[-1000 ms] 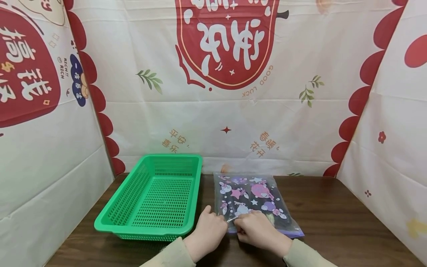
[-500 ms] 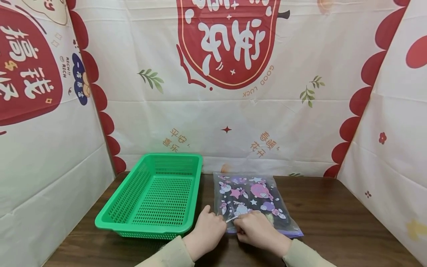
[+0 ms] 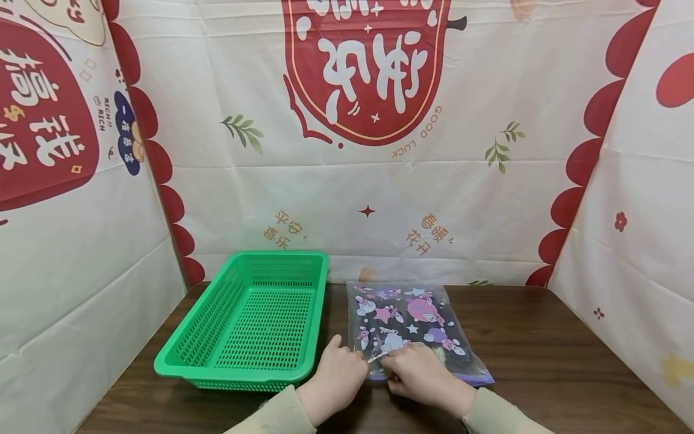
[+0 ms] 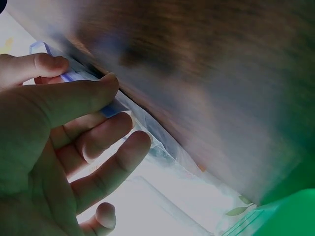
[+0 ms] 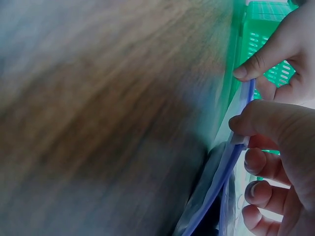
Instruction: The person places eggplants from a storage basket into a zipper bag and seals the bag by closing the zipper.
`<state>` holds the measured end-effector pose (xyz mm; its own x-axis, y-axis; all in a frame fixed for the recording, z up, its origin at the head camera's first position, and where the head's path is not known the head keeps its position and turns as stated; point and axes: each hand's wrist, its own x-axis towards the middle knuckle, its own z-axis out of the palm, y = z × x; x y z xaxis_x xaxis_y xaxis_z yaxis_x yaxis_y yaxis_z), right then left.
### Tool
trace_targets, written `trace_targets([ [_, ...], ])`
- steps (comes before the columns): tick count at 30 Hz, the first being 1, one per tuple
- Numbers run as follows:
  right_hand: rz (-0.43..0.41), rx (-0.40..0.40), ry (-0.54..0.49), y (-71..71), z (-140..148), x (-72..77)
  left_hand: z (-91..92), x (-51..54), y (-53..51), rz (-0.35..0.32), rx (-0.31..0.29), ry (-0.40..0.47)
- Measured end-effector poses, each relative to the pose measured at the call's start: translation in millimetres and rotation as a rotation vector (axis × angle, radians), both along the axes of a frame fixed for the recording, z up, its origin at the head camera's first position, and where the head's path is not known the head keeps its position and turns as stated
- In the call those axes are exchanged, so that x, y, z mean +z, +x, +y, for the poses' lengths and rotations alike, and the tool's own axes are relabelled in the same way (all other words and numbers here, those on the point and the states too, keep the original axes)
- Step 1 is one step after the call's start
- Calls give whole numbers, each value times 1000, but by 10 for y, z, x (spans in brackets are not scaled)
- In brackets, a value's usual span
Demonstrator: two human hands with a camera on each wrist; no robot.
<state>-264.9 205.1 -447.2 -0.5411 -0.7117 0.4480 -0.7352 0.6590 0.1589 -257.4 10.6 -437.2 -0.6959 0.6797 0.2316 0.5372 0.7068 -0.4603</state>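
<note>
A clear zip bag (image 3: 387,313) printed with pink, purple and white cartoon shapes lies on the table, something dark inside it. Its purple zip edge (image 5: 221,179) faces me. With thumb and forefinger my left hand (image 3: 341,375) pinches the near left corner of that edge. Just to its right, my right hand (image 3: 420,375) pinches a small pale zip slider (image 5: 239,140) on the purple strip. In the left wrist view the other fingers of my left hand (image 4: 74,132) are loosely bent. The two hands cover part of the zip edge in the head view.
A green plastic basket (image 3: 311,355) with perforated walls and floor stands left of the bag, close to my left forearm. The brown wooden table (image 3: 520,349) extends to the right. Printed cloth walls (image 3: 368,187) enclose the back and both sides.
</note>
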Motion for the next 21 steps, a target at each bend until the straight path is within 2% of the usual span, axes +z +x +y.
trace_targets([
  [7, -7, -8, 7, 16, -4, 9, -4, -19, -11, 6, -7, 3],
  [15, -9, -11, 2, 0, 3, 2, 1, 4, 13, 2, 6, -8],
  [21, -7, -10, -1, -25, 21, -20, 3, 0, 13, 25, -5, -7],
])
